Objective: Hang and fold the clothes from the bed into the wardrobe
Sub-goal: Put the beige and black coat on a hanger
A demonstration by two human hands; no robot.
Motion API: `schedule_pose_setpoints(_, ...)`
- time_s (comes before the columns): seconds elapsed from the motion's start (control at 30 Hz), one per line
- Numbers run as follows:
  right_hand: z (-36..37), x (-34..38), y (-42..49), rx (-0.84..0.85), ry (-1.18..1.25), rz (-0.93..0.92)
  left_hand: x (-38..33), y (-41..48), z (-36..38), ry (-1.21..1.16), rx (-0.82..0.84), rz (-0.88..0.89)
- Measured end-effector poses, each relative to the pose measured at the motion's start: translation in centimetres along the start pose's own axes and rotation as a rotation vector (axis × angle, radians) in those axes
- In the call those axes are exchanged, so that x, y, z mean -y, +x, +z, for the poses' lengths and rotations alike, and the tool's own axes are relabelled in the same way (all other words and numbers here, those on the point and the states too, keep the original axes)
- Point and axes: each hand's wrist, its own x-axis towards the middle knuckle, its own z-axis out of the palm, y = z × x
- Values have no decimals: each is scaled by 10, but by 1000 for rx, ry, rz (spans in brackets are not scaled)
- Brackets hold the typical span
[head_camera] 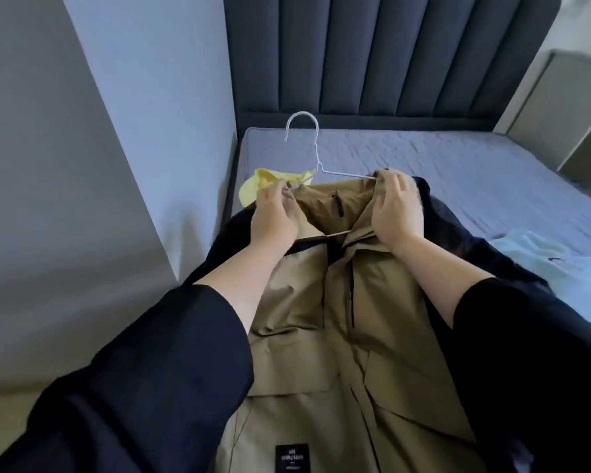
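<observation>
A tan jacket (325, 322) with dark outer fabric lies spread on the bed, its lining facing up. A white wire hanger (316, 153) sits in its collar, hook pointing toward the headboard. My left hand (275, 215) pinches the jacket's left shoulder over the hanger's left arm. My right hand (394, 211) grips the right shoulder and collar over the hanger's right arm. A yellow garment (261, 184) lies just beyond my left hand. A light blue garment (539, 256) lies on the bed at the right.
The bed (440, 172) has a grey-blue sheet and a dark padded headboard (372, 59). A grey wall (82, 148) runs close along the left side. A pale bedside unit (567, 107) stands at the far right.
</observation>
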Motion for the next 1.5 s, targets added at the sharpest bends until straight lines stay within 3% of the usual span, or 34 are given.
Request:
schedule_pose_setpoints(0.07,29,1,-27,131,16,-125,26,-21,21,19,79,50)
schedule_pose_setpoints(0.17,73,-1,-68,471,-81,-276,69,-53,51,184,213,-3)
schedule_pose_setpoints(0.23,99,-3,-89,691,-204,-341,98,-70,69,272,381,-80)
schedule_pose_setpoints(0.33,127,-10,-116,883,-405,-504,137,-93,89,451,646,-112)
schedule_pose_setpoints(0.43,138,-20,-132,906,-552,-648,166,-112,103,561,710,-70)
schedule_pose_setpoints(0.57,131,-42,-133,630,-472,-837,184,-123,113,565,594,2)
schedule_pose_setpoints(0.67,118,-80,-139,593,-421,-672,189,-122,117,562,587,7)
schedule_pose_setpoints(0.8,118,-104,-149,697,-418,-465,184,-120,122,577,545,-5)
schedule_pose_setpoints(1.07,149,-56,-126,818,-476,-92,165,-119,120,493,528,43)
schedule_pose_setpoints(1.23,172,-44,-112,664,-286,223,162,-117,119,476,589,23)
schedule_pose_setpoints(1.37,187,-46,-101,648,3,671,163,-116,120,483,624,12)
schedule_pose_setpoints(1.5,199,-46,-101,602,-48,706,166,-115,122,482,640,3)
